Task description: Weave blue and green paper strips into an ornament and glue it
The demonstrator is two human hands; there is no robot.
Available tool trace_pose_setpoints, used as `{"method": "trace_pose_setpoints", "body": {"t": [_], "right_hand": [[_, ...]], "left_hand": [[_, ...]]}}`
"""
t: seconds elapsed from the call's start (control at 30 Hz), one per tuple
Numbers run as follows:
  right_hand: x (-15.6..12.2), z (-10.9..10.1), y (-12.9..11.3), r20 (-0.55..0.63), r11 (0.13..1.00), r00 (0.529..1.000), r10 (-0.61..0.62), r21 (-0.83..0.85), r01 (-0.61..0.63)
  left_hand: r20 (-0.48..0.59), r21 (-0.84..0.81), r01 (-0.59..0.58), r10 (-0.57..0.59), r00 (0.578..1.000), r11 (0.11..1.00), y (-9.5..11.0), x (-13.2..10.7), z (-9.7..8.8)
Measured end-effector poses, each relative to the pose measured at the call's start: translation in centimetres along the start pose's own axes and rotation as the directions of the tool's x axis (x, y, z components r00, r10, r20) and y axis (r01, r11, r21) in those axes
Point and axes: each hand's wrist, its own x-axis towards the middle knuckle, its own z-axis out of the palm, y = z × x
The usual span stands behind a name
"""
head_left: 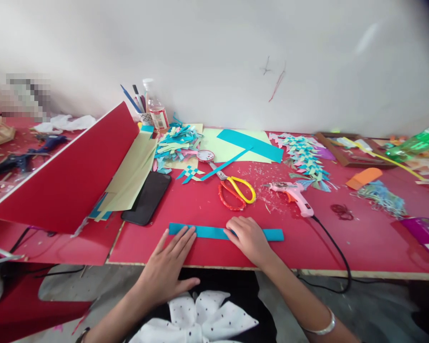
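A long blue paper strip point(210, 232) lies flat near the front edge of the red table point(343, 238). My left hand point(168, 269) rests open with fingers stretched forward, its fingertips touching the strip's left part. My right hand point(248, 237) lies palm down on the middle of the strip, fingers together and slightly curled, pressing it onto the table. The strip's right end sticks out beyond my right hand.
Yellow and red scissors point(234, 189), a pink glue gun point(295, 194) with a black cord, a black phone point(147, 196), a red board point(67, 176), green and blue paper sheets point(236, 143), and piles of woven paper pieces point(305, 159) lie behind the strip.
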Motion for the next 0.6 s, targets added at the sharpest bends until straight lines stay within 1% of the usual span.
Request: {"method": "trace_pose_setpoints", "body": {"t": [0.07,0.1,0.2,0.27,0.43,0.6], "right_hand": [[0.1,0.0,0.0,0.006,1.0,1.0,0.0,-0.002,0.0],[0.1,0.0,0.0,0.007,1.0,1.0,0.002,-0.002,-0.002],[0.1,0.1,0.0,0.004,1.0,1.0,0.02,0.019,-0.02],[-0.1,0.1,0.1,-0.002,0.997,0.999,0.041,0.058,-0.04],[-1.4,-0.5,1.3,-0.01,0.986,0.994,0.109,0.13,-0.106],[-3.1,-1.4,3.1,-0.045,0.982,0.984,0.17,0.09,-0.165]], "left_hand": [[-0.027,0.002,-0.004,0.004,1.0,1.0,0.9,0.8,0.0],[-0.019,-0.006,-0.014,0.014,1.0,1.0,1.3,1.3,0.0],[0.048,-0.055,-0.074,0.077,0.996,0.996,2.7,2.9,0.1],[0.081,-0.077,-0.067,0.073,0.994,0.995,3.3,3.5,0.2],[0.11,-0.056,-0.002,0.008,0.994,0.998,3.8,3.6,0.4],[0.111,-0.008,0.028,-0.027,0.993,1.0,4.0,3.5,0.2]]}}
